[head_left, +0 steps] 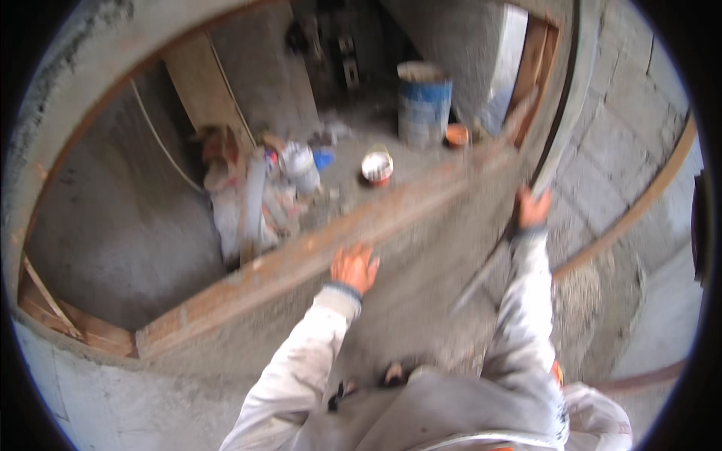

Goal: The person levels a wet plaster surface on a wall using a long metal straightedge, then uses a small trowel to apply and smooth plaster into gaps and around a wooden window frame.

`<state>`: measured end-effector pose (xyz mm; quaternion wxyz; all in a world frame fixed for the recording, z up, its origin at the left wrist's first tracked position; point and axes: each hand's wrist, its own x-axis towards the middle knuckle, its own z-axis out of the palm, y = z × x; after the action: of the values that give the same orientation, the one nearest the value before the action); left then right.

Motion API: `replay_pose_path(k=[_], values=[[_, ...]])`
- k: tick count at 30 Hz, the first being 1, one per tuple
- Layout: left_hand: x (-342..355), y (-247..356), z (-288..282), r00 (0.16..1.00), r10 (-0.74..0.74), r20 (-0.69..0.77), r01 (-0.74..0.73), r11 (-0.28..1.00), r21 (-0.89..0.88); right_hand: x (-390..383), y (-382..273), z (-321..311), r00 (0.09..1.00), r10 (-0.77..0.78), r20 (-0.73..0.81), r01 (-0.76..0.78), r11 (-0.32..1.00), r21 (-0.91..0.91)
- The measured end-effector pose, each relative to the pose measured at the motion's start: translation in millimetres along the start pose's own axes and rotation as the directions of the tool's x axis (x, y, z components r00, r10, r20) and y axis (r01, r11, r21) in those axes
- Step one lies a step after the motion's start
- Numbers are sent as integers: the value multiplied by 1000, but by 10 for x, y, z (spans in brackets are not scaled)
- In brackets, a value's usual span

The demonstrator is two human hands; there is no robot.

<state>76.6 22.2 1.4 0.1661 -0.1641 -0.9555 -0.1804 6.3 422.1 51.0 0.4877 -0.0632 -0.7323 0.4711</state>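
Head view: left hand [353, 267] spread open over the mortar-covered sill [406, 263]; right hand [532, 208] grips a straightedge [489, 267]. Mortar looks spread but rough; smoothing seemingly remains.

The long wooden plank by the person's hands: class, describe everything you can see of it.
The wooden plank is a long, reddish-brown board running diagonally from lower left to upper right, set along the edge of a grey concrete ledge. Its surface looks rough and smeared with grey mortar. The left hand is at its near edge, though blur hides whether it touches. The right hand is beyond its upper end, by a thin grey tool it seems to hold.
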Motion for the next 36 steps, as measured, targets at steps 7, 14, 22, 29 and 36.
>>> replay_pose_path(k=[7,14,22,29,36], values=[[-1037,-82,285,966,-237,106,255,792,-554,1044,-1520,-239,980,-77,182,-34,842,538],[-1203,195,1040,737,-270,619,671,191,-716,1377,-1791,-139,933,-175,316,-74,764,642],[22,1674,2127,491,165,856,815,-435,-384,2255,-1150,33,924,-290,248,136,857,497],[1734,2990,3440,398,-35,917,198,-973,-123,2889,-417,276,830,-286,479,-129,737,664],[2555,3183,4067,359,-139,923,-408,-913,21,3381,-43,571,877,-211,432,-17,884,466]])
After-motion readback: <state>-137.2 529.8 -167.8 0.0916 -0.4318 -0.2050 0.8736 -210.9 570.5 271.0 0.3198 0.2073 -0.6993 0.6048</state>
